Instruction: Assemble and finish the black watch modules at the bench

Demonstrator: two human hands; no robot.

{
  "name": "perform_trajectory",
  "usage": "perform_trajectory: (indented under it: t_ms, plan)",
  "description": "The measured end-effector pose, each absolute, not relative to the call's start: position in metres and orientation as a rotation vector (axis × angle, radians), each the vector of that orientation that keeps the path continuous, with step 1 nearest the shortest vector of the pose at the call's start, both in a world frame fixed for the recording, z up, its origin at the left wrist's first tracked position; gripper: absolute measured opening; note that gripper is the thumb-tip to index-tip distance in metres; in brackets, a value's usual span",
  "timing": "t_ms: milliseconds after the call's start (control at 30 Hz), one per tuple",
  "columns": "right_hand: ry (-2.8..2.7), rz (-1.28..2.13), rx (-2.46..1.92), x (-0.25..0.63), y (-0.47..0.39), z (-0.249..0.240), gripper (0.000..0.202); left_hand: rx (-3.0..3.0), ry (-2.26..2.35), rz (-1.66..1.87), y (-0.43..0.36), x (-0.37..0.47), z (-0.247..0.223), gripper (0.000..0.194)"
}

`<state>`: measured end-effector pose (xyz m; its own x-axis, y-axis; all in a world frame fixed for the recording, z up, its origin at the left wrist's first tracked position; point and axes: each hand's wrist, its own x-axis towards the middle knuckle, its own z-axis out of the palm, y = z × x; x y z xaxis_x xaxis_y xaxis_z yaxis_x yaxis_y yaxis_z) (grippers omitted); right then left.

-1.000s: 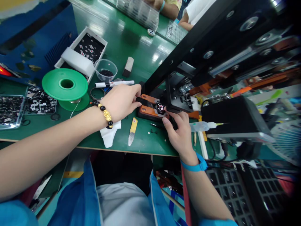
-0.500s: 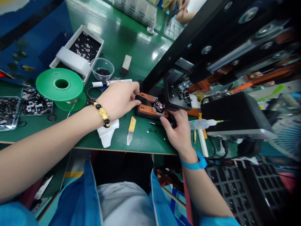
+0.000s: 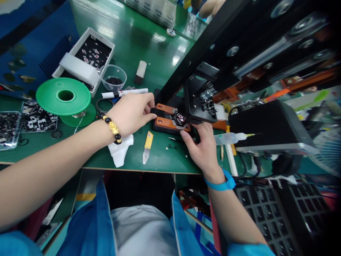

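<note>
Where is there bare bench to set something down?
Widest: the green bench top beyond the two-tone block, left of the black column. Smaller, with tiny bits: between yellow-handled blade and right hand. Crowded: around spool, cup and orange fixture.

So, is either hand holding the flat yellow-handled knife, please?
No, the knife lies on the green tabletop, clear of the left hand and right hand.

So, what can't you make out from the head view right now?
All in the head view:
Right hand: what its curled fingers touch, hidden by the hand.
Black strap: its end, hidden by the left hand.
Bits in the clear cup: too small to identify.
Co-worker's hand: cut off by the top edge.
</note>
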<state>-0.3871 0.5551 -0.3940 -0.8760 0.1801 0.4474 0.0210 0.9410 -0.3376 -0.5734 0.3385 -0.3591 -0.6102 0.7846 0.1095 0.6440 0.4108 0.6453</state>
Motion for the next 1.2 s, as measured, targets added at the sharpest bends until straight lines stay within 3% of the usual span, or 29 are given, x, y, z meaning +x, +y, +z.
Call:
perform_trajectory:
  t_ms: [1200]
  plan:
    - [-2.596,0.480,-0.234,-0.3910,0.5506,-0.3908,0.026,1.329,2.408,0.971,0.3370,-0.5700,-0.3560,0.015]
